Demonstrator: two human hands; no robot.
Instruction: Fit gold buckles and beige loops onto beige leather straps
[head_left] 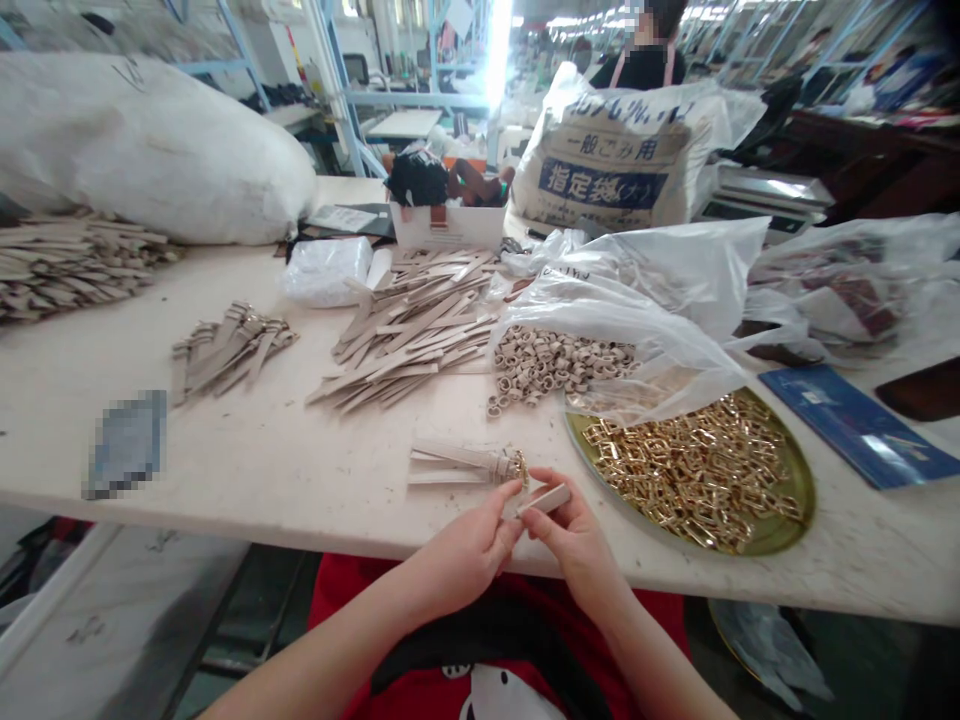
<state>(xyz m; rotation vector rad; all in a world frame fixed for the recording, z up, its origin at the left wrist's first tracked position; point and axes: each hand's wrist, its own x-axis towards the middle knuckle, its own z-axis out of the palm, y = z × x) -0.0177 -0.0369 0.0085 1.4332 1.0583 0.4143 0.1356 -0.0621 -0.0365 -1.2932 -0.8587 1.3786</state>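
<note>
My right hand pinches a short beige strap between thumb and fingers, near the table's front edge. Closed at the strap's other end is my left hand, whose fingers hide what lies between them. Just beyond my hands, a small stack of buckled straps lies with its gold buckles towards me and to the right. On the right, gold buckles fill an oval tray. Small beige loops spill from a clear plastic bag behind the stack.
Loose flat straps are heaped mid-table, with a bundle of buckled straps to their left. A large white sack stands back left, a printed bag back right. A blue booklet lies right of the tray. A person is beyond.
</note>
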